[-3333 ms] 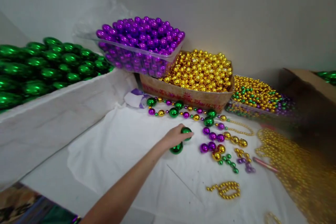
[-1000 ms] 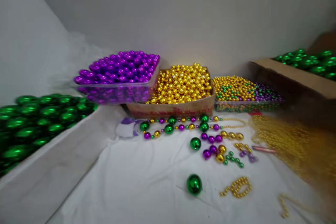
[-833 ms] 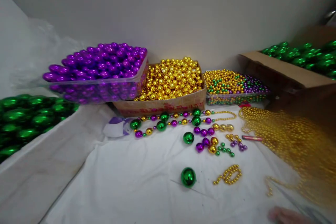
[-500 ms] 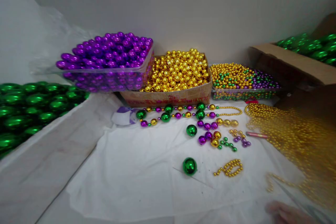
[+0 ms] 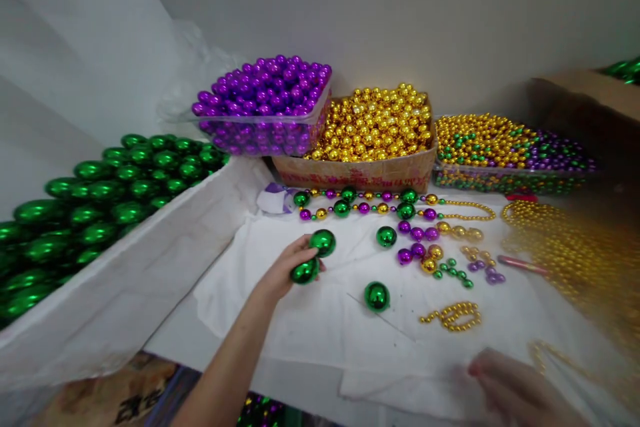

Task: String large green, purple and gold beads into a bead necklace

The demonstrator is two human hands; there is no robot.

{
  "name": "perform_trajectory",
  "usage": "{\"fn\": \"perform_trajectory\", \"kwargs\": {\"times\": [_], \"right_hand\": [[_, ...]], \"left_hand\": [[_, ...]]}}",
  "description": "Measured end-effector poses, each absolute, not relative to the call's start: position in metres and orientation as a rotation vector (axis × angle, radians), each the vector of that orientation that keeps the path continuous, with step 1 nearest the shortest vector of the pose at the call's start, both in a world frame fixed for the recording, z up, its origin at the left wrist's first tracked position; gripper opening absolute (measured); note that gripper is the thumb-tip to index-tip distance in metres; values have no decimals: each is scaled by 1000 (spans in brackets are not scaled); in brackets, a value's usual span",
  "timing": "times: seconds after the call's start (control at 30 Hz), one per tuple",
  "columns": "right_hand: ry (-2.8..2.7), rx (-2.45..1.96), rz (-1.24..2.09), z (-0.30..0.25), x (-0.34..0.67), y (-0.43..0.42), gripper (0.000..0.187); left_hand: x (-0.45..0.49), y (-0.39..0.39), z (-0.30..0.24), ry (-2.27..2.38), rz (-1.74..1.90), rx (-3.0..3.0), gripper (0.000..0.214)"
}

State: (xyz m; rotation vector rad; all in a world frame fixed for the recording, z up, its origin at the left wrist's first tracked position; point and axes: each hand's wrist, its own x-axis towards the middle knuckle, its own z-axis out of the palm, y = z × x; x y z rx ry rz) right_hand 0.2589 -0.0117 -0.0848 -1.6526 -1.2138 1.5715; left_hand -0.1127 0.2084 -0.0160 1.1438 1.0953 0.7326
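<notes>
Two large glossy green round beads (image 5: 323,242) sit in the grip of the left hand (image 5: 286,269) over a white cloth (image 5: 320,340) in the head view, while the blurred right hand (image 5: 510,383) shows at lower right, too indistinct to tell what its fingers do. Two matching loose green balls (image 5: 377,296) lie on the cloth to the right of the held pair, the closer one near a coiled strand of small gold beads (image 5: 469,308)
</notes>
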Motion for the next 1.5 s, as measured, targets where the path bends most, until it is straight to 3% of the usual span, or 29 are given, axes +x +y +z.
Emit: {"fn": "perform_trajectory", "kwargs": {"times": [0.07,0.17,0.23,0.7,0.87,1.13,1.33,1.5], "right_hand": [[-1556,-1590,1122,-68,216,23,22],[-1976,-1483,719,-65,163,70,56],[-2124,-1476,614,-73,144,92,68],[-1748,-1702,522,-78,221,103,52],[-1859,-1671,493,-94,212,103,54],[-1874,-1711,127,-109,202,115,56],[-1868,-1726,17,-118,205,115,59],[-1858,-1736,25,-117,207,114,56]], "left_hand": [[-72,211,-39,1025,683,1102,42],[-32,213,-54,1055,649,1147,41],[-21,212,-58,1101,667,1224,41],[21,187,-83,1441,581,1712,43],[39,179,-87,1599,577,1824,41],[50,180,-106,1562,849,1949,52],[51,179,-105,1597,827,1965,55],[48,180,-103,1537,938,1796,43]]}}
